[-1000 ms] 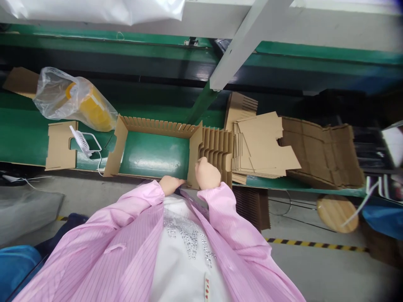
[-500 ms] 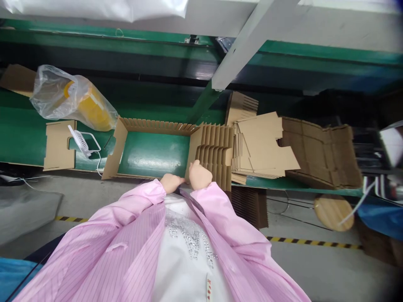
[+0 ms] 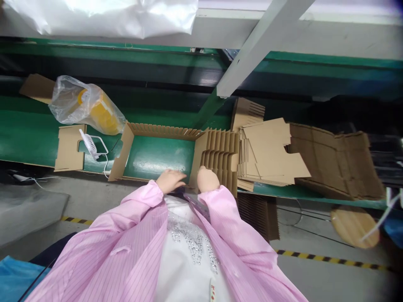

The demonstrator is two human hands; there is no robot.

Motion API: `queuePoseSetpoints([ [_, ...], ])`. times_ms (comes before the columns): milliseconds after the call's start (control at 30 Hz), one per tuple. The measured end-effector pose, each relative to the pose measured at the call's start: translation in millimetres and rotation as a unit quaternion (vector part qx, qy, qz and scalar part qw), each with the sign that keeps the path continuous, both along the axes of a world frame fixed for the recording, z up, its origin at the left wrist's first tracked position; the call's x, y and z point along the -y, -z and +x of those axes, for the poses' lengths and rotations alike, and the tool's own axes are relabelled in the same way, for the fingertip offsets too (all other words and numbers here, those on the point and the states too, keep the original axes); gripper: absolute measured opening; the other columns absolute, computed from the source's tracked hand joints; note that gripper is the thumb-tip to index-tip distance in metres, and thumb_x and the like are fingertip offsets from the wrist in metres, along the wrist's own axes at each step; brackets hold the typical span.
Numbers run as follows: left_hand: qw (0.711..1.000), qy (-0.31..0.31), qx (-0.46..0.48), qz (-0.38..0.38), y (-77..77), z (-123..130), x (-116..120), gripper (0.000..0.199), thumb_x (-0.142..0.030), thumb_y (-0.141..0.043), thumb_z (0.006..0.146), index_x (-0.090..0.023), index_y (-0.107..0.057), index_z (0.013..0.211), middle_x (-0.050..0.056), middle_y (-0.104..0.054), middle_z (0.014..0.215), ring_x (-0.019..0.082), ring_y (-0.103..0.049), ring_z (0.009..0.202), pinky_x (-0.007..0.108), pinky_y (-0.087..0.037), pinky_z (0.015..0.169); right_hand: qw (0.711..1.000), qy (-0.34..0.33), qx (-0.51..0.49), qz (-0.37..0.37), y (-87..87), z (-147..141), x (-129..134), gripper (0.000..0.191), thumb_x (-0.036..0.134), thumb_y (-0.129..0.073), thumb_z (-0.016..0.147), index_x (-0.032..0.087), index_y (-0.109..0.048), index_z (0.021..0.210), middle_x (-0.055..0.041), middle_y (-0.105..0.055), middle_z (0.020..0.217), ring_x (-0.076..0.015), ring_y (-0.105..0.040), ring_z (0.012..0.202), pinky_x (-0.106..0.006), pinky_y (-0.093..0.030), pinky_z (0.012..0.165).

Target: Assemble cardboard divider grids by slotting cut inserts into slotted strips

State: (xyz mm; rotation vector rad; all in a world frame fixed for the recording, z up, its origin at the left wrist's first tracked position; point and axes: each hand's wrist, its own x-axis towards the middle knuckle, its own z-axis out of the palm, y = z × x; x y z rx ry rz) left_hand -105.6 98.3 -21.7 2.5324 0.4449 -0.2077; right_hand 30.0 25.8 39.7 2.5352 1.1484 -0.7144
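My left hand lies over the near edge of an open cardboard frame, its fingers apart and nothing seen in them. At the frame's right end, my right hand is closed on the cardboard divider, the fingertips partly hidden. The frame has slotted strips along its far side, and the green table surface shows through its middle. Right beside my right hand stands a grid of upright cardboard partitions.
Flat cardboard pieces are stacked to the right, beside a brown carton. On the left are a white fan, a cardboard sheet and a plastic bag with yellow contents. A grey post slants overhead.
My left hand has moved slightly away from my right hand, and its fingers have spread. My right hand stays at the divider. The whole view has shifted a little.
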Motion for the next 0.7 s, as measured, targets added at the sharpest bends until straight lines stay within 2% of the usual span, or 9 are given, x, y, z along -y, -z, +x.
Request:
queuePoseSetpoints([
  [100, 0.975, -0.190, 0.051, 0.104, -19.8, -31, -42, 0.036, -0.029, -0.051, 0.090, -0.023, -0.053, 0.126, 0.011, -0.043, 0.146, 0.029, -0.026, 0.141, 0.051, -0.027, 0.110, 0.993, 0.032, -0.025, 0.109, -7.2, 13, 19, 0.043, 0.029, -0.040, 0.093, 0.012, -0.046, 0.132, -0.0139, -0.071, 0.099, -0.0224, -0.068, 0.089, -0.031, -0.050, 0.074],
  [200, 0.902, -0.385, 0.048, 0.189, -36.2, -75, -83, 0.050, -0.024, -0.055, 0.086, -0.013, -0.044, 0.134, 0.019, -0.024, 0.153, 0.036, -0.008, 0.144, 0.056, -0.020, 0.111, 0.951, 0.120, -0.024, 0.283, -3.0, 46, 40, 0.044, 0.041, -0.038, 0.093, 0.019, -0.049, 0.129, -0.0082, -0.070, 0.103, -0.0196, -0.066, 0.090, -0.031, -0.048, 0.080],
  [267, 0.862, -0.465, 0.020, 0.200, -39.4, -102, -104, 0.064, -0.024, -0.060, 0.083, -0.009, -0.035, 0.140, 0.022, -0.019, 0.154, 0.039, -0.008, 0.143, 0.056, -0.017, 0.112, 0.922, 0.189, 0.014, 0.338, 8.1, 80, 53, 0.042, 0.042, -0.036, 0.092, 0.021, -0.051, 0.125, -0.0069, -0.069, 0.104, -0.0182, -0.065, 0.088, -0.032, -0.047, 0.082],
  [367, 0.844, -0.525, -0.065, 0.083, -33.0, -129, -122, 0.078, -0.027, -0.057, 0.086, -0.007, -0.013, 0.148, 0.024, -0.035, 0.147, 0.036, -0.040, 0.131, 0.050, -0.035, 0.104, 0.889, 0.272, 0.071, 0.361, 30.6, 135, 70, 0.044, 0.034, -0.039, 0.088, 0.017, -0.048, 0.128, -0.0108, -0.064, 0.114, -0.0190, -0.061, 0.095, -0.034, -0.044, 0.087],
  [433, 0.844, -0.525, -0.099, 0.039, -26.5, -137, -128, 0.067, -0.024, -0.056, 0.086, 0.001, -0.028, 0.142, 0.024, -0.058, 0.125, 0.036, -0.057, 0.113, 0.049, -0.043, 0.094, 0.874, 0.341, 0.116, 0.326, 44.3, 166, 79, 0.049, 0.031, -0.048, 0.083, 0.012, -0.047, 0.129, -0.0172, -0.058, 0.122, -0.0246, -0.054, 0.110, -0.039, -0.040, 0.094],
  [500, 0.853, -0.510, -0.109, 0.028, -21.9, -139, -131, 0.043, -0.018, -0.051, 0.087, -0.002, -0.050, 0.127, 0.019, -0.067, 0.111, 0.034, -0.061, 0.106, 0.046, -0.045, 0.092, 0.850, 0.409, 0.167, 0.287, 54.4, 189, 88, 0.059, 0.032, -0.055, 0.079, 0.008, -0.043, 0.132, -0.0241, -0.048, 0.132, -0.0327, -0.040, 0.125, -0.048, -0.035, 0.098],
  [567, 0.858, -0.501, -0.105, 0.036, -20.3, -138, -132, 0.033, -0.015, -0.046, 0.087, -0.007, -0.061, 0.115, 0.014, -0.069, 0.109, 0.031, -0.061, 0.107, 0.042, -0.045, 0.093, 0.829, 0.447, 0.202, 0.268, 60.4, 206, 96, 0.074, 0.036, -0.060, 0.077, 0.008, -0.033, 0.140, -0.0276, -0.034, 0.142, -0.0369, -0.026, 0.133, -0.053, -0.030, 0.100],
  [633, 0.857, -0.503, -0.102, 0.048, -21.4, -136, -133, 0.032, -0.016, -0.047, 0.086, -0.009, -0.064, 0.111, 0.013, -0.070, 0.109, 0.031, -0.061, 0.106, 0.041, -0.046, 0.092, 0.835, 0.449, 0.198, 0.249, 62.7, 221, 104, 0.092, 0.040, -0.066, 0.074, 0.010, -0.019, 0.146, -0.0288, -0.023, 0.148, -0.0367, -0.020, 0.136, -0.051, -0.030, 0.099],
  [700, 0.853, -0.509, -0.103, 0.058, -24.8, -135, -134, 0.032, -0.016, -0.048, 0.084, -0.009, -0.064, 0.110, 0.013, -0.071, 0.105, 0.031, -0.063, 0.103, 0.041, -0.047, 0.090, 0.853, 0.440, 0.172, 0.224, 61.6, 237, 113, 0.104, 0.042, -0.073, 0.067, 0.007, -0.016, 0.147, -0.0321, -0.024, 0.145, -0.0354, -0.029, 0.131, -0.045, -0.034, 0.095],
])
